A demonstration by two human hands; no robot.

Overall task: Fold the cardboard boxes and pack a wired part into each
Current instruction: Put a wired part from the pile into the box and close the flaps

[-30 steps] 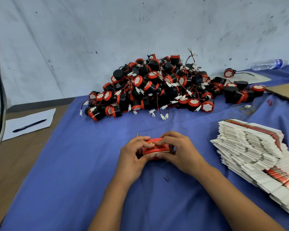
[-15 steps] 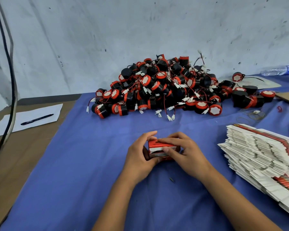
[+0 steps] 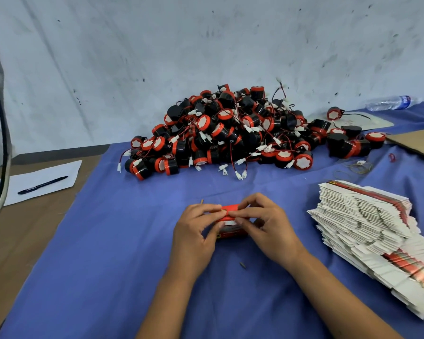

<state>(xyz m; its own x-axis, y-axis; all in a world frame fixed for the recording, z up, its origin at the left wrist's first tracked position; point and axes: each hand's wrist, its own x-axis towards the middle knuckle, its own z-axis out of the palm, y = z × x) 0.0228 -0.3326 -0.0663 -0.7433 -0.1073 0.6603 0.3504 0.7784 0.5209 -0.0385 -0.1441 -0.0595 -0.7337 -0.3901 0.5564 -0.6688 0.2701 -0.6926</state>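
Nothing here can be read: the print on the small red cardboard box [image 3: 230,222] I hold and the blue label on the clear plastic water bottle [image 3: 392,103] are too blurred.

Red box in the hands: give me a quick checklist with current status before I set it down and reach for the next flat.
1. Both hands hold the red box: ok, left hand and right hand grip it from either side.
2. Top flap tucked shut: cannot tell, fingers cover the seam.
3. Wired part inside: cannot tell, the box interior is hidden.
4. Flat boxes in reach: ok, stack of flat boxes lies to the right.
5. Parts supply: ok, pile of wired parts sits behind the box.
6. Bare blue cloth to set it down: ok, on the left.
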